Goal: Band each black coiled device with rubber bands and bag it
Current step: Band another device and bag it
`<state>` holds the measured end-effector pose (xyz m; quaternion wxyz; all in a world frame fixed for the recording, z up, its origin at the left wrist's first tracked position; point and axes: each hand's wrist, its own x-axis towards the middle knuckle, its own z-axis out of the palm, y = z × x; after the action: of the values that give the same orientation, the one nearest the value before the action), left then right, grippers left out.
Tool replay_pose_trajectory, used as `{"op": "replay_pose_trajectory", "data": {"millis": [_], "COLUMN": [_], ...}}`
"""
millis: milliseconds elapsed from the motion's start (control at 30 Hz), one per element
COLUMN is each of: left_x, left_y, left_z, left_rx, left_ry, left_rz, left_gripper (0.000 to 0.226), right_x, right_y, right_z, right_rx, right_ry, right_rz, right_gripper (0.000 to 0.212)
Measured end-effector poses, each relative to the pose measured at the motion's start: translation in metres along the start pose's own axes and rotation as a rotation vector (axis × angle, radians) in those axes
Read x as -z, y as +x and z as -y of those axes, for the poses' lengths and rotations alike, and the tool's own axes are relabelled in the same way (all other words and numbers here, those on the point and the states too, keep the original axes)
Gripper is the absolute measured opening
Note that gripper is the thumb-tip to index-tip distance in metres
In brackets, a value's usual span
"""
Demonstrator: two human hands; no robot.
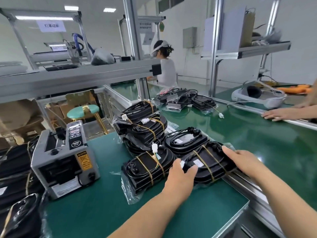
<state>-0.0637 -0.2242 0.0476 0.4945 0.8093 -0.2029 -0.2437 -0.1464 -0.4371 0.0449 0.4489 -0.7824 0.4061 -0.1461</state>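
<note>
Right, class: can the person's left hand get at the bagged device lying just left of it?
Probably yes: the left hand, holding the banded device, sits right beside the bagged device, with nothing between them.

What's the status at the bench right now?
Hands: left hand and right hand holding banded device by its ends. Two rubber bands on, lying at table edge. Bagged device close beside, nothing blocking.

free: near green mat (103, 203) | left blocked: grey machine (63, 160) | ahead: bagged device stack (142, 124)
</note>
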Motion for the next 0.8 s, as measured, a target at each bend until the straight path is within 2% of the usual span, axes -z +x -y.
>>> {"op": "replay_pose_trajectory", "data": {"millis": [67, 167, 233, 333, 433, 500, 600, 667, 733, 800], "left_x": [0.002, 0.008, 0.018, 0.042, 0.079, 0.104, 0.132, 0.144, 0.152, 0.159], "left_y": [-0.001, -0.010, -0.020, -0.041, -0.068, -0.088, -0.115, -0.129, -0.139, -0.145], "left_z": [0.003, 0.011, 0.018, 0.034, 0.053, 0.066, 0.083, 0.094, 0.103, 0.110], "left_rx": [0.068, 0.175, 0.201, 0.206, 0.203, 0.221, 0.214, 0.217, 0.238, 0.255], "left_ry": [-0.191, -0.547, -0.684, -0.823, -0.883, -0.930, -1.014, -1.057, -1.067, -1.023], "left_rz": [-0.026, -0.064, -0.103, -0.163, -0.251, -0.342, -0.468, -0.506, -0.488, -0.493], "left_gripper": [0.057, 0.031, 0.020, 0.016, 0.006, 0.007, 0.006, 0.015, 0.033, 0.033], "right_x": [0.002, -0.001, -0.007, -0.022, -0.047, -0.069, -0.111, -0.141, -0.166, -0.183], "right_y": [-0.015, -0.040, -0.057, -0.085, -0.113, -0.128, -0.148, -0.167, -0.184, -0.196], "right_z": [0.007, 0.022, 0.034, 0.058, 0.082, 0.095, 0.106, 0.114, 0.123, 0.133], "right_rx": [0.039, 0.102, 0.186, 0.285, 0.368, 0.414, 0.396, 0.414, 0.495, 0.540], "right_ry": [0.203, 0.475, 0.553, 0.621, 0.595, 0.624, 0.958, 1.058, 0.975, 0.886], "right_rz": [-0.034, 0.002, 0.020, 0.055, 0.146, 0.236, 0.576, 0.758, 0.749, 0.695], "right_gripper": [0.054, 0.068, 0.067, 0.061, 0.071, 0.079, 0.073, 0.082, 0.092, 0.091]}}
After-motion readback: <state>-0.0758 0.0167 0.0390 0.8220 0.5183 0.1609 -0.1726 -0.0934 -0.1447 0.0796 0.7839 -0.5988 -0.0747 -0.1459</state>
